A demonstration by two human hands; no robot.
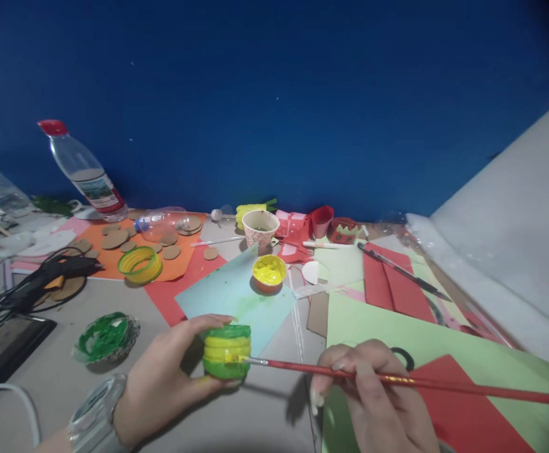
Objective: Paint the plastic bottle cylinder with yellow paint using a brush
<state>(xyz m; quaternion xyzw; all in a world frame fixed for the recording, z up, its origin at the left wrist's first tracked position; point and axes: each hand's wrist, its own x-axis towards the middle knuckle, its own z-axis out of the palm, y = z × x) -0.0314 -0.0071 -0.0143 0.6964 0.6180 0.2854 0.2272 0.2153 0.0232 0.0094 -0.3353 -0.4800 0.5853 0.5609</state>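
My left hand point(175, 371), with a watch on its wrist, grips a small ribbed piece point(227, 343) painted green at top and bottom and yellow around the middle. Thumb and fingers hold it from below and above. In my right hand point(373, 384) is a red paintbrush point(302, 367), pinched between the fingers, its bristles touching the yellow band. Behind them a small tub of yellow paint point(269, 272) stands at the edge of a light blue sheet point(236, 283). A dish of green paint point(105, 338) lies to the left of my left hand.
A patterned paper cup point(260, 228) stands behind the yellow paint. Bottles, including a tall one point(90, 176), cardboard discs point(114, 238) and a green-yellow ring point(139, 265) are at the left. A black glue gun point(33, 277) lies there with cables. Green paper point(373, 321) and red sheets fill the right.
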